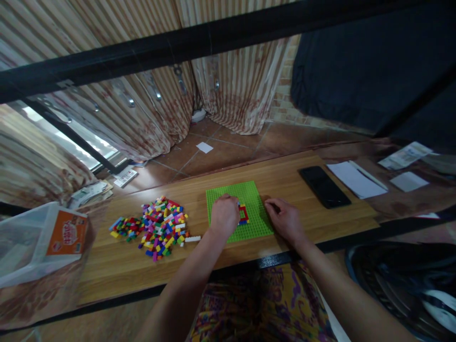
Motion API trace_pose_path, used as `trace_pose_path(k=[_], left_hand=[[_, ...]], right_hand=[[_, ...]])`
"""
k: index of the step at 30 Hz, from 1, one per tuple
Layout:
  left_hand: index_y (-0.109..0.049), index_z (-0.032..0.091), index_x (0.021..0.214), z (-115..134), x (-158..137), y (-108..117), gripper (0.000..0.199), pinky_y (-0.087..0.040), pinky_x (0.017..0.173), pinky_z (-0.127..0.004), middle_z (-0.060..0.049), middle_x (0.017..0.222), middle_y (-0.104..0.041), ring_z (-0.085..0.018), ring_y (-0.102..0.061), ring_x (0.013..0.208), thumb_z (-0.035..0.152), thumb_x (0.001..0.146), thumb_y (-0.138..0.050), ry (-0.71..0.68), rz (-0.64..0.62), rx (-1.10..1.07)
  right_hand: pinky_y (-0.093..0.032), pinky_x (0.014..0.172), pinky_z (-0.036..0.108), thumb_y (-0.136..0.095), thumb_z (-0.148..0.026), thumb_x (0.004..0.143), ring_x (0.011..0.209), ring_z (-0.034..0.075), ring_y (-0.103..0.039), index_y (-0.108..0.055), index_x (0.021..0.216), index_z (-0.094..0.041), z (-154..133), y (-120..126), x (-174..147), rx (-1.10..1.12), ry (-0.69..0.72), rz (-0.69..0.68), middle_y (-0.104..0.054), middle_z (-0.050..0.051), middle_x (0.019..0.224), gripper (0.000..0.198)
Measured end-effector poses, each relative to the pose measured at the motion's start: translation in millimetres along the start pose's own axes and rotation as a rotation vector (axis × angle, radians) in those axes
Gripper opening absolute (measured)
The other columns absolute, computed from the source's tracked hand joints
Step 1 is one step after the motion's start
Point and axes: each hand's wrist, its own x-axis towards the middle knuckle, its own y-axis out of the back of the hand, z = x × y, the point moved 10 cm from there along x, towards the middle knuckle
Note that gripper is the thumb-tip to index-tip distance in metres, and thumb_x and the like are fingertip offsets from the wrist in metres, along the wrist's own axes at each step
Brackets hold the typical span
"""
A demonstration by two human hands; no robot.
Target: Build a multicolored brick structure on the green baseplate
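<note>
A clear plastic tub [26, 259] stands just beyond the left edge of the wooden board [101, 280]; its orange label [67, 232] carries pale characters too blurred to read. What lies inside the tub cannot be made out.

The green baseplate [258, 194] lies near the middle of the board's front edge. On it sits a small rectangular outline of bricks [245, 215], mostly red, with blue and yellow parts, right of the plate's centre. The left hand [225, 213] reaches over the plate with its back up and fingers bent down at the outline's left side; the fingertips are hidden, so whether they grip a brick cannot be told. The right hand [285, 221] rests by the plate's right edge, fingers curled in and thumb close to the forefinger; whether anything is pinched there cannot be told.

Towards the board's left end spreads a loose multicoloured brick pile [164, 230], a long white brick [193, 239] at its right side. A black phone [324, 186] lies near the board's right edge, beside white paper [351, 180].
</note>
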Motion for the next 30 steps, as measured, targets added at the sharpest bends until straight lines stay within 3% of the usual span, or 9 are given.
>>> trace_pose_path(k=[7,30], left_hand=[[-0.068,0.010,0.095,19,3,5,0.023,-0.050,0.088,-0.034,-0.013,0.092,-0.066,-0.023,-0.062,0.097,0.008,0.086,-0.048,-0.078,-0.095,0.130],[-0.069,0.006,0.090,34,14,8,0.021,-0.055,0.079,-0.035,-0.017,0.092,-0.066,-0.028,-0.063,0.098,0.004,0.084,-0.049,-0.148,-0.178,0.197]], right_hand=[[-0.051,0.074,0.033,-0.049,-0.033,0.089,0.079,0.020,-0.064,-0.066,0.085,-0.021,0,-1,1,-0.031,0.009,-0.010,-0.069,0.006,0.085,0.021],[-0.049,0.071,0.032,-0.049,-0.032,0.089,0.077,0.020,-0.063,-0.065,0.084,-0.021,-2,-1,1,-0.004,0.002,-0.020,-0.068,0.006,0.082,0.020]])
